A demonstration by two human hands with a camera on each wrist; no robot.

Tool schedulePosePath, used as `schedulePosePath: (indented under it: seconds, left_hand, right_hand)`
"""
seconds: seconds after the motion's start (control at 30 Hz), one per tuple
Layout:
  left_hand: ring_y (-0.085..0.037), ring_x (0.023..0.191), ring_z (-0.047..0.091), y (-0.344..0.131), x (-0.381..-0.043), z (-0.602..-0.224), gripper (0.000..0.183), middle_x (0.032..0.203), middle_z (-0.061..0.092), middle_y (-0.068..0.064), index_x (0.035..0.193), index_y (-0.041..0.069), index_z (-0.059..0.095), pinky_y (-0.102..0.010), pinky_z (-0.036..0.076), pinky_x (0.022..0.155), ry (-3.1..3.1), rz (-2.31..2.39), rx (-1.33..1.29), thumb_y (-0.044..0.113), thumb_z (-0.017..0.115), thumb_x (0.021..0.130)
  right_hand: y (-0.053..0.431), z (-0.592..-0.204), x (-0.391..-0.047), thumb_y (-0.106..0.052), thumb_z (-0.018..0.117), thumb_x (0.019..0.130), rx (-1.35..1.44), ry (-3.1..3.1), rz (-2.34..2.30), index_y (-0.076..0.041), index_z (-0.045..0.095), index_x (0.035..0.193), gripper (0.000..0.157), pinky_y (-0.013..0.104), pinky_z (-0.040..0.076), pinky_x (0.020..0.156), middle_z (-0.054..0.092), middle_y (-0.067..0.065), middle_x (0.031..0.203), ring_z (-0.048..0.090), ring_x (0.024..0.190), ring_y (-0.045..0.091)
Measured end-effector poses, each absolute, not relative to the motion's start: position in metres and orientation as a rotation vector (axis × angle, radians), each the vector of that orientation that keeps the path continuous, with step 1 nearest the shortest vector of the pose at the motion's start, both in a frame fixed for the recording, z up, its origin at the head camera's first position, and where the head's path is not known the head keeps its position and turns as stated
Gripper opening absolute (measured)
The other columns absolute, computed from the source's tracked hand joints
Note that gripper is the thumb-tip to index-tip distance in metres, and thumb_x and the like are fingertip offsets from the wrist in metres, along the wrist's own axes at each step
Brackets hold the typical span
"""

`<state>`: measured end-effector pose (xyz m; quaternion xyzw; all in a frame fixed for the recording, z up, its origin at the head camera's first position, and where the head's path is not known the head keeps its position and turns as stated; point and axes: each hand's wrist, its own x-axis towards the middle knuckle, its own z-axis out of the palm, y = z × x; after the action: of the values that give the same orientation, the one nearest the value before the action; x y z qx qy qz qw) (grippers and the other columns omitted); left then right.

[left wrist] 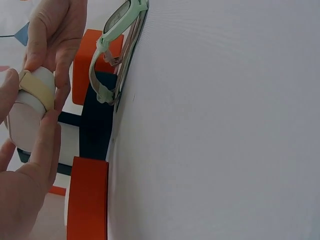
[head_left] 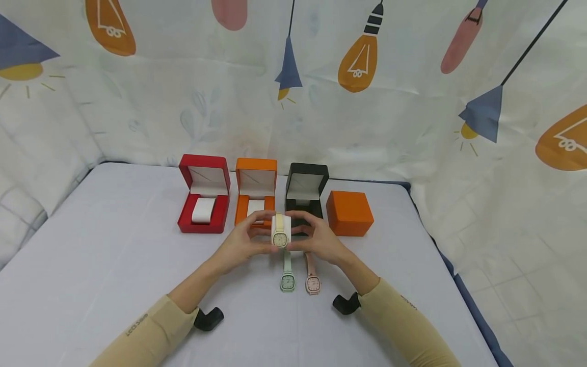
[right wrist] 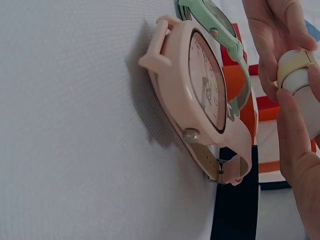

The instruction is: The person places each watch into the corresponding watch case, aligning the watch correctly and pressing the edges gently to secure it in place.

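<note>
Both hands pinch the cushion, black box just beyond

My left hand (head_left: pixel 243 239) and right hand (head_left: pixel 323 239) pinch the white cushion (head_left: pixel 288 224) between them, with the yellow watch (head_left: pixel 279 239) strapped round it. The thumbs sit at the near end, beside the watch face; the forefingers curl in at the far end, so the cushion is gripped from left and right at once. It looks to be held above the table (head_left: pixel 137 255).

The watch lies lengthwise from near to far in my grip, the face at the near end and the strap running away from me over the cushion.

What counts most is where the black box (head_left: pixel 306 186) stands: directly far of the grip and a little right, its lid up. My right hand is the nearer one and hides part of its base; no white shows in the part I can see. The orange box (head_left: pixel 257 176) stands far and slightly left, behind my left hand, with a white cushion inside; the red box (head_left: pixel 204 188), with another, is farther left. The closed box (head_left: pixel 350 214) stands to the right of the black one.

On the near side, the green watch (head_left: pixel 287 283) and pink watch (head_left: pixel 313 283) lie side by side, lengthwise near to far, green on the left.
</note>
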<state>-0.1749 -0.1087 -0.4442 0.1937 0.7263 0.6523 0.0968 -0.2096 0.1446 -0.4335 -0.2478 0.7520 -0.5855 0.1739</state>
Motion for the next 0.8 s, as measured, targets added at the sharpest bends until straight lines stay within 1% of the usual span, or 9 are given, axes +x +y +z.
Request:
schedulePosePath:
  seconds: [0.13, 0.2, 0.3, 0.43, 0.5, 0.57, 0.63, 0.8]
  left_hand:
    - [-0.030, 0.125, 0.059, -0.1077, -0.1747, -0.4433, 0.079, 0.148, 0.044, -0.007, 0.151, 0.023, 0.047, -0.043, 0.053, 0.100, 2.175, 1.924, 0.576, 0.012, 0.087, 0.084]
    - [-0.030, 0.127, 0.057, -0.1067, -0.1746, -0.4428, 0.079, 0.148, 0.044, -0.007, 0.150, 0.024, 0.047, -0.043, 0.054, 0.099, 2.187, 1.925, 0.586, 0.012, 0.087, 0.084]
    - [-0.033, 0.129, 0.055, -0.1054, -0.1743, -0.4431, 0.079, 0.149, 0.044, -0.006, 0.151, 0.023, 0.047, -0.041, 0.055, 0.098, 2.186, 1.942, 0.619, 0.010, 0.087, 0.083]
    - [-0.038, 0.132, 0.049, -0.1035, -0.1731, -0.4435, 0.080, 0.154, 0.039, -0.006, 0.151, 0.022, 0.047, -0.044, 0.053, 0.100, 2.202, 1.953, 0.686, 0.007, 0.087, 0.083]
    - [-0.039, 0.136, 0.044, -0.1030, -0.1721, -0.4430, 0.078, 0.157, 0.034, -0.009, 0.150, 0.022, 0.050, -0.048, 0.051, 0.102, 2.243, 1.941, 0.718, 0.008, 0.087, 0.083]
    - [-0.039, 0.137, 0.042, -0.1024, -0.1715, -0.4425, 0.074, 0.160, 0.031, -0.013, 0.148, 0.020, 0.053, -0.053, 0.049, 0.103, 2.284, 1.930, 0.744, 0.008, 0.087, 0.083]
    - [-0.039, 0.136, 0.042, -0.1017, -0.1712, -0.4422, 0.069, 0.161, 0.029, -0.013, 0.145, 0.018, 0.058, -0.055, 0.048, 0.103, 2.314, 1.919, 0.756, 0.009, 0.087, 0.083]
    - [-0.034, 0.136, 0.042, -0.0987, -0.1726, -0.4423, 0.060, 0.157, 0.035, -0.008, 0.138, 0.016, 0.065, -0.054, 0.049, 0.102, 2.358, 1.905, 0.780, 0.008, 0.087, 0.083]
  right_hand:
    - [0.1438, -0.4322, -0.2096, -0.002, 0.085, 0.083, -0.695, 2.133, -1.667, -0.015, 0.048, 0.151, 0.079, 0.040, 0.057, 0.093, 0.047, -0.002, 0.151, 0.059, 0.122, 0.027]
    - [0.1436, -0.4324, -0.2099, 0.000, 0.085, 0.083, -0.685, 2.139, -1.668, -0.015, 0.047, 0.152, 0.080, 0.040, 0.057, 0.092, 0.046, -0.002, 0.152, 0.058, 0.123, 0.027]
    - [0.1437, -0.4329, -0.2100, -0.001, 0.084, 0.084, -0.662, 2.148, -1.659, -0.018, 0.048, 0.152, 0.079, 0.040, 0.058, 0.091, 0.047, -0.002, 0.151, 0.058, 0.124, 0.026]
    - [0.1440, -0.4329, -0.2097, -0.002, 0.084, 0.085, -0.652, 2.140, -1.655, -0.019, 0.047, 0.153, 0.079, 0.042, 0.057, 0.093, 0.047, -0.001, 0.152, 0.057, 0.126, 0.026]
    - [0.1440, -0.4326, -0.2097, -0.004, 0.084, 0.086, -0.650, 2.141, -1.654, -0.020, 0.047, 0.153, 0.078, 0.042, 0.056, 0.094, 0.047, -0.002, 0.152, 0.057, 0.127, 0.025]
    - [0.1442, -0.4324, -0.2099, -0.006, 0.084, 0.086, -0.647, 2.144, -1.650, -0.021, 0.048, 0.152, 0.077, 0.041, 0.056, 0.094, 0.047, -0.003, 0.152, 0.057, 0.127, 0.024]
    - [0.1443, -0.4319, -0.2101, -0.008, 0.085, 0.086, -0.647, 2.147, -1.649, -0.023, 0.049, 0.151, 0.076, 0.041, 0.056, 0.094, 0.048, -0.004, 0.151, 0.057, 0.127, 0.024]
    - [0.1445, -0.4311, -0.2094, -0.008, 0.085, 0.086, -0.657, 2.128, -1.670, -0.020, 0.050, 0.151, 0.075, 0.042, 0.056, 0.094, 0.048, -0.002, 0.151, 0.058, 0.126, 0.025]
